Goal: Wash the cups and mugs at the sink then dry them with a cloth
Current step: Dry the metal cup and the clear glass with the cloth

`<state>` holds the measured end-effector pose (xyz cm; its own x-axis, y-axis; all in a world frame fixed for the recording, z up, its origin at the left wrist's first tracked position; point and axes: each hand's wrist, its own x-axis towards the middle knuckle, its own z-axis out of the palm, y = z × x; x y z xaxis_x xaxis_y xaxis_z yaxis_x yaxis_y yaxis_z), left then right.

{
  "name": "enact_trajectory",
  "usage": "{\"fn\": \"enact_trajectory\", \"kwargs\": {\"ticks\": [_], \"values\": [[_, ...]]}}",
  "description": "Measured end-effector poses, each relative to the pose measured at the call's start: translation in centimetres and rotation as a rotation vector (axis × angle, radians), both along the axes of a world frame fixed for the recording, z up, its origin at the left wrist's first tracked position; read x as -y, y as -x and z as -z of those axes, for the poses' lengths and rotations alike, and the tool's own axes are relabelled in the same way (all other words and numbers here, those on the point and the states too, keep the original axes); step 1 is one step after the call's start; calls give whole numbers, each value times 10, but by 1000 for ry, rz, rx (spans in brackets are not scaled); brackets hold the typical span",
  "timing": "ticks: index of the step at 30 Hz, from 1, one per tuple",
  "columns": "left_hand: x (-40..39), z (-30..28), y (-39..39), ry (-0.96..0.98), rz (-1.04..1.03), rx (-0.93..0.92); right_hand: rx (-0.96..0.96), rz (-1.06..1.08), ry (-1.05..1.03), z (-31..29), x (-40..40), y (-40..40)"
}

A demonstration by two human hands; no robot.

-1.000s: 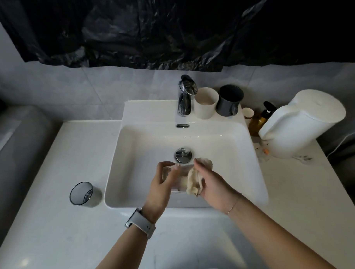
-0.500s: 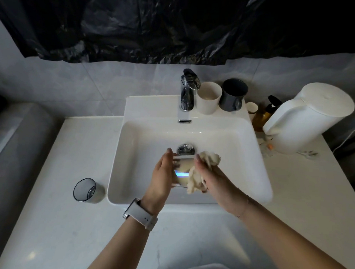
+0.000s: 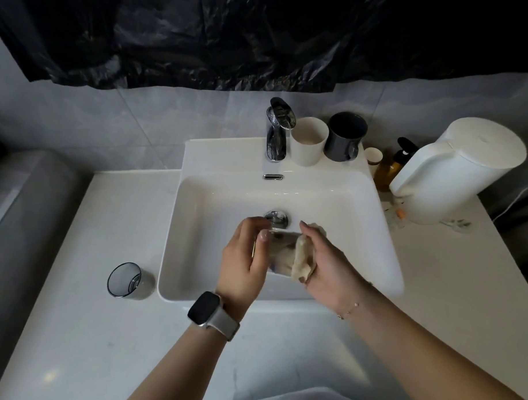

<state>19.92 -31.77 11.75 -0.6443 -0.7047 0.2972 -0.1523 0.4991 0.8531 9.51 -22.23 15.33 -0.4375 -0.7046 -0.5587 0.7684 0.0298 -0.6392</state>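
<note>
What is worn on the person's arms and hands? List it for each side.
Left hand: bare, no sleeve in view; a smartwatch with a dark rectangular face and a light grey band sits on the wrist. Right hand: bare, no sleeve in view; a thin gold chain bracelet circles the wrist. No rings can be made out.

Open countertop [image 3: 72,327] left of sink [image 3: 375,233], one glass tumbler [image 3: 125,280] there, faucet [image 3: 277,131], mugs, kettle [image 3: 455,173] crowding back right

Dim, soft light; glare glints on the faucet [image 3: 277,131]; wide-angle edges bow, hands slightly motion-blurred, far wall dark.
</note>
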Motion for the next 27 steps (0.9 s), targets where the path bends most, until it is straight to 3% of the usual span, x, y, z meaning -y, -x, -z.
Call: {"fn": "enact_trajectory", "kwargs": {"ticks": [2, 5, 7, 9, 11, 13, 15, 18, 21, 24, 27], "values": [[6, -3, 2, -96, 114, -2, -59, 28, -44, -3, 3, 3], [12, -17, 1, -618, 226, 158, -258, -19, -64, -8, 2, 5], [17, -27, -3, -936, 287, 241, -502, -76, -58, -7, -4, 5], [23, -33, -5, -1258, 332, 185, -748, -157, -22, -3, -11, 3], [26, -34, -4, -1452, 312, 164, -943, -320, 4, 8, -14, -1], [22, -27, -3, -1390, 247, 190, -1039, -423, -6, 18, -13, -8], [14, -21, -1, -1230, 148, 163, -916, -367, 5, 16, -10, -15], [4, -11, -3, -862, 36, 104, -480, -191, -79, 5, -1, -16], [5, -1, -9, -558, 16, 92, 33, -83, -30, 8, 4, -7], [5, 2, -13, -624, 39, 110, 120, -78, -84, 9, 5, 0], [5, 5, -13, -905, -29, 81, -131, 62, -131, 7, -2, 1]]}}
